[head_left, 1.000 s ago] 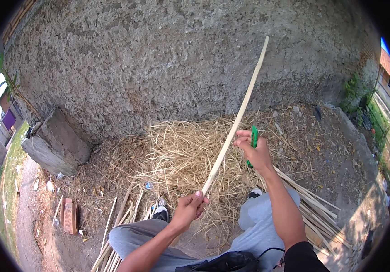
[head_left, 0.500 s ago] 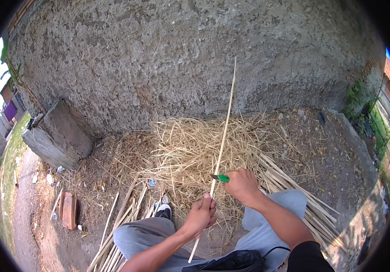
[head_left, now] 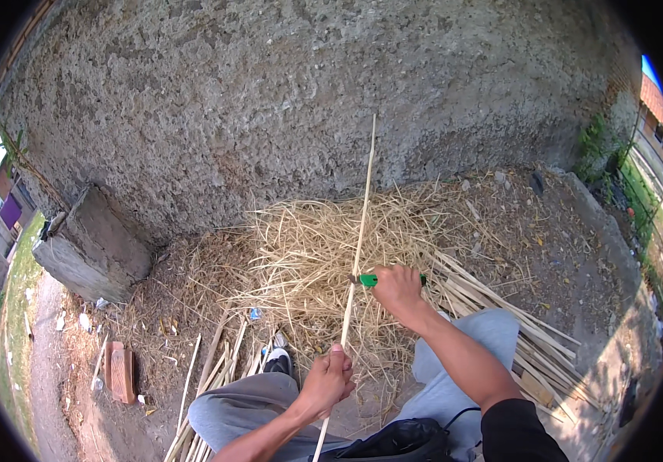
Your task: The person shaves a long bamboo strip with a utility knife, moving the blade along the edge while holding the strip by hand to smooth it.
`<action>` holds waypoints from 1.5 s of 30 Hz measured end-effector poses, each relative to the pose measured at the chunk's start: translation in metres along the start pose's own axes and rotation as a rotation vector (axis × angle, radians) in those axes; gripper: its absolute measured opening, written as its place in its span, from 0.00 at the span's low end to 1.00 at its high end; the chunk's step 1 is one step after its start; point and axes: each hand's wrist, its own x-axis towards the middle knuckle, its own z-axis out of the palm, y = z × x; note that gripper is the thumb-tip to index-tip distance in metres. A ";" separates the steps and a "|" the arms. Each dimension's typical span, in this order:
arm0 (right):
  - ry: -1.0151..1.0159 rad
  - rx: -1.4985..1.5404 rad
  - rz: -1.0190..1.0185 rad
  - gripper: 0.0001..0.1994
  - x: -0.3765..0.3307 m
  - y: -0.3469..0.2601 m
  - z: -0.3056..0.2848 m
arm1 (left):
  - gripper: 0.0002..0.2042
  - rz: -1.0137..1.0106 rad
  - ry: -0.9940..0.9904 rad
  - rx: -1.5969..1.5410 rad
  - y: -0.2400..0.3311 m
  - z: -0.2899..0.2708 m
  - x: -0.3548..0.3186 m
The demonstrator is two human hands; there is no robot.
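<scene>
I sit with my knees up in grey trousers. My left hand (head_left: 330,381) grips a long pale cane strip (head_left: 361,223) near its lower end. The strip runs up and away toward the rough wall. My right hand (head_left: 397,289) is closed on a green-handled knife (head_left: 368,280), whose blade meets the strip about halfway along. Below and beyond both hands lies a heap of straw-like shavings (head_left: 308,254).
A rough grey plastered wall (head_left: 285,100) stands ahead. A concrete block (head_left: 92,250) leans at the left, with a brick (head_left: 119,371) lower down. Bundles of split cane (head_left: 516,323) lie at the right and more strips (head_left: 208,377) by my left leg.
My right hand with the knife has come down the strip toward me, from high at the right to just above my left hand. The strip has swung more upright.
</scene>
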 end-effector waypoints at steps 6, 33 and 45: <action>0.022 -0.064 0.080 0.09 0.015 0.028 0.008 | 0.23 -0.098 -0.052 0.018 -0.008 -0.001 -0.028; -0.211 1.083 0.836 0.09 0.047 0.142 -0.027 | 0.15 -0.004 -0.104 0.383 -0.025 -0.073 -0.111; -0.054 0.416 -0.132 0.05 -0.039 -0.004 -0.046 | 0.23 0.159 0.053 0.206 0.005 -0.014 0.006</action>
